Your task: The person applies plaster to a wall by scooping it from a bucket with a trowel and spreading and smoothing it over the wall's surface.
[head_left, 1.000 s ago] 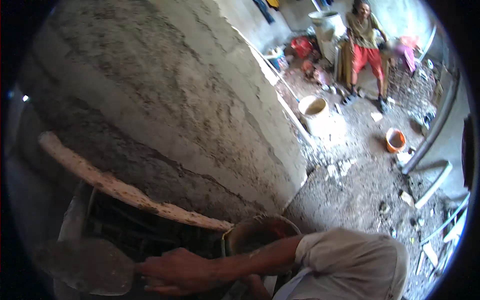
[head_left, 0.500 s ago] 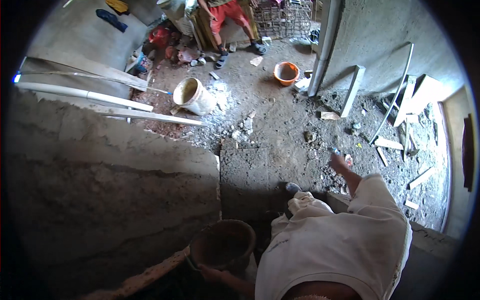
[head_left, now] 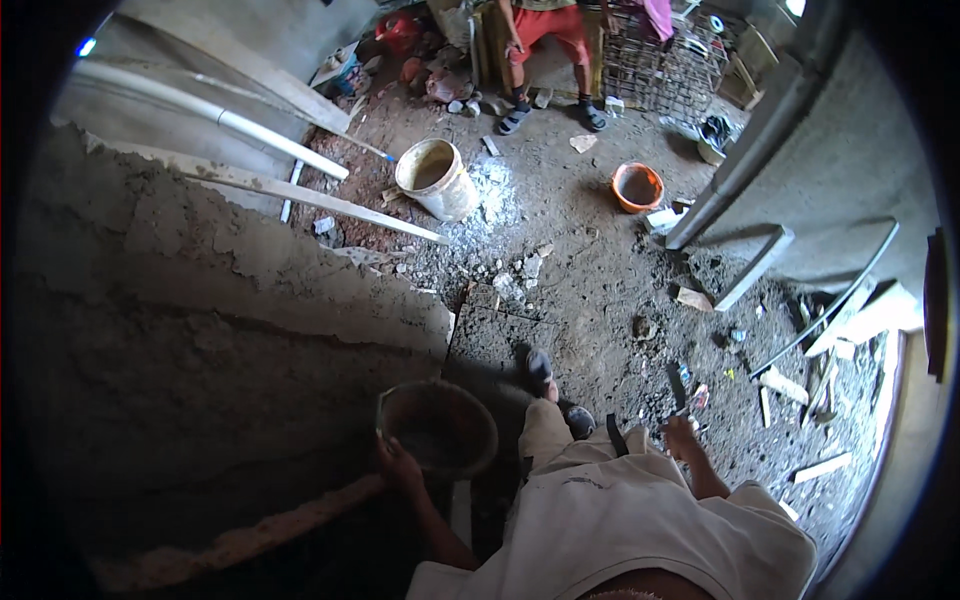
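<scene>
By the rough wall on the left, my left hand is closed at the near-left rim of a round, dark bucket. The bucket is tilted so its mouth faces me; shadow hides how much is inside. On the other side of my body, my right hand is closed round a trowel, whose narrow dark blade points away from me. Its handle is mostly covered by my fingers. The trowel is over the gritty floor, touching nothing that I can make out.
The broken-edged wall fills the left. Ahead stand a whitish bucket and an orange basin. A person in red shorts is at the back. Boards lean right; a pipe and planks cross the left. Rubble litters the floor.
My view has swung, shifting the room rightward and down. My left hand and the bucket are further up in view. My right hand has come closer to my body, and the trowel's blade now shows.
</scene>
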The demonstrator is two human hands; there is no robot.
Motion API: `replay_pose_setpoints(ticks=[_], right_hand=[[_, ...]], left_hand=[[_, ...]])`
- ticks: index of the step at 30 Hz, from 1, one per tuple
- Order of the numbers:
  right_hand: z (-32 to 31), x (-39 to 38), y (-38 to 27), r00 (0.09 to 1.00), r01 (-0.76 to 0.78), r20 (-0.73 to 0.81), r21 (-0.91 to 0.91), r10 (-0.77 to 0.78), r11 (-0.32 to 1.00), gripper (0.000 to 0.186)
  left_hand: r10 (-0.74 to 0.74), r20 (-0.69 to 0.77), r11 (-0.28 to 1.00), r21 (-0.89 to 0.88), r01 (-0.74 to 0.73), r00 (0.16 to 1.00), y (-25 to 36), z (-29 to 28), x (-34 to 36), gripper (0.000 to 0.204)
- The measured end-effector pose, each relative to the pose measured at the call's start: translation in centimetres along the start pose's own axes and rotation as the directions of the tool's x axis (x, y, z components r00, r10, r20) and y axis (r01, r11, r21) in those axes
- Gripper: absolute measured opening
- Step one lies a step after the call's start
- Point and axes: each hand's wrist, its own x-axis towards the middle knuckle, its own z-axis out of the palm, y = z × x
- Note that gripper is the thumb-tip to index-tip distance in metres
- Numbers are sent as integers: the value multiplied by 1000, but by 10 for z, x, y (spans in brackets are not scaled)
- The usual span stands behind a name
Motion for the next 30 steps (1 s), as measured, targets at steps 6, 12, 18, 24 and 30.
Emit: replay_pose_setpoints(ticks=[6, 12, 18, 24, 30], right_hand=[[28, -34, -146, 999, 45, 10, -57, -44, 997, 28], [40, -30, -212, 979, -67, -190, 29, 71, 997, 33], [49, -60, -219, 905, -238, -363, -3, 221, 971, 28], [33, -62, -122, 885, -286, -445, -295, 134, 912, 31], [45, -45, -164, 890, -332, -404, -260, 210, 907, 32]], left_hand=[[202, 121, 979, 4, -204, 972, 86, 108, 49, 25], [343, 429, 930, -280, -238, 836, 118, 292, 110, 17], [368, 868, 918, -396, 18, 333, 231, 414, 175, 16], [252, 921, 910, -330, 250, 295, 339, 501, 176, 12], [386, 887, 816, -457, 355, 255, 377, 523, 166, 7]])
